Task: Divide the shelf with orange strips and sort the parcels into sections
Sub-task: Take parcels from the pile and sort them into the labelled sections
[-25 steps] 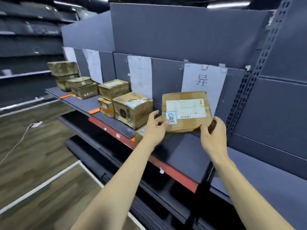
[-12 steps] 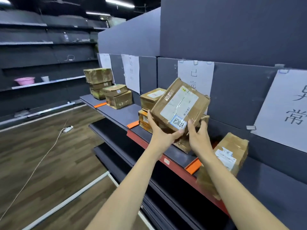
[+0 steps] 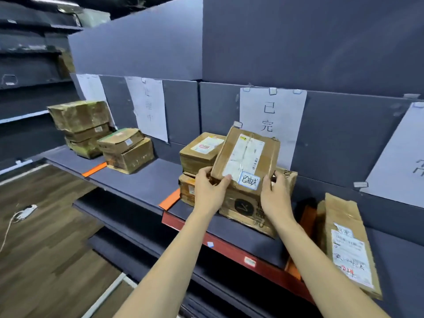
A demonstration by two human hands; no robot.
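Cardboard parcel (image 3: 246, 157) w/ a white shipping label and a small blue-edged handwritten sticker is held in both hands, tilted back, its lower edge down on top of a larger box (image 3: 250, 205) that sits on the grey shelf (image 3: 146, 180) near the front edge. Left hand (image 3: 207, 191) grips the parcel's lower left corner – thumb on the face, fingers curled behind. Right hand (image 3: 275, 196) pinches the lower right corner the same way, thumb up along the side. Both hands are closed on it, not flat.

Behind the parcel, toward the shelf's back edge, two smaller boxes (image 3: 198, 161) are stacked; the lower one reaches the front edge. A paper sign (image 3: 273, 115) w/ handwritten characters is clipped to the back panel directly above this section.

Orange strip (image 3: 170, 199) lies across the shelf just left of that stack, reaching the front edge. Farther left, another orange strip (image 3: 94, 169) separates a two-box pile (image 3: 126, 149) from a taller stack (image 3: 80, 127) at the far left end. A third orange strip (image 3: 307, 216) stands to the right of the larger box – partly hidden by the right forearm. Just beyond it a flat, torn parcel (image 3: 348, 246) leans w/ its label facing out, at the right end of the shelf.
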